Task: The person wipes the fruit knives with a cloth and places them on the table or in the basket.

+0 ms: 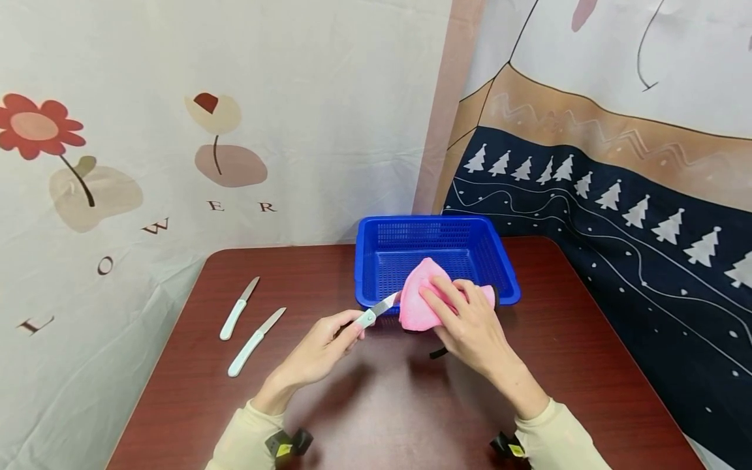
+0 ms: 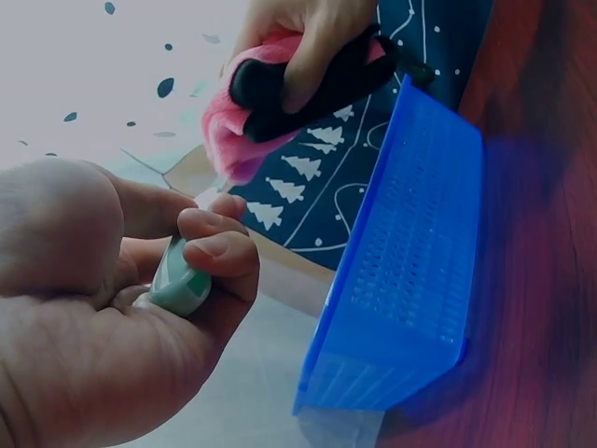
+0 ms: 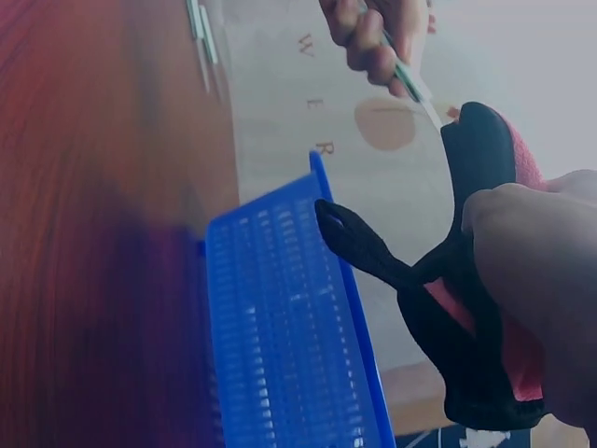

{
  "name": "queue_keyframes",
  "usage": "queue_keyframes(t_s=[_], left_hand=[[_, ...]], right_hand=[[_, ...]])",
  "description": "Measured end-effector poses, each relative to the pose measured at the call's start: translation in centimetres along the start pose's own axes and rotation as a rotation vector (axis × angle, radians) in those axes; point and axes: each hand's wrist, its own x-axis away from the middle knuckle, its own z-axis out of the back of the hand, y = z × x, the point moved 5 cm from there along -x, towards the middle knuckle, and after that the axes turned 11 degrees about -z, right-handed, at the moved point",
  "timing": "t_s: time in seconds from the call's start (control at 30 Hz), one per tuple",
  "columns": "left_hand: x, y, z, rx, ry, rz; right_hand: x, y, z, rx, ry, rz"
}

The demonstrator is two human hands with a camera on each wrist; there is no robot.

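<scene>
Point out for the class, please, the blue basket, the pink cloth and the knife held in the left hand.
Blue basket [image 1: 423, 235]: head view, on its back wall.
Pink cloth [image 1: 414, 305]: head view, on its left part.
Held knife [image 2: 177, 285]: left wrist view, on its handle.

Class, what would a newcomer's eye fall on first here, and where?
The bright pink cloth jumps out first, held in the right hand, overlapping the near edge of the blue basket in the head view. Next comes the knife in the left hand, its blade aimed at the cloth. Two more knives lie at the left of the table.
</scene>
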Motion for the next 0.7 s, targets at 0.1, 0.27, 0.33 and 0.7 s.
queue_keyframes(t_s=[0.1, 0.27, 0.33, 0.7], left_hand=[[0.1, -0.2, 0.1, 0.02, -0.004, 0.004], [-0.1, -0.4, 0.3, 0.006, -0.004, 0.0], [-0.3, -0.5, 0.3, -0.019, -0.002, -0.006], [-3.3, -0.1, 0.9, -0.18, -0.009, -0.088]], right_hand=[[0.4, 0.9, 0.4, 0.015, 0.004, -0.04], [1.2, 2.0, 1.2, 0.028, 0.005, -0.089], [1.6, 2.3, 1.5, 0.033, -0.001, -0.101], [3.7, 2.9, 2.9, 0.064, 0.036, -0.123]])
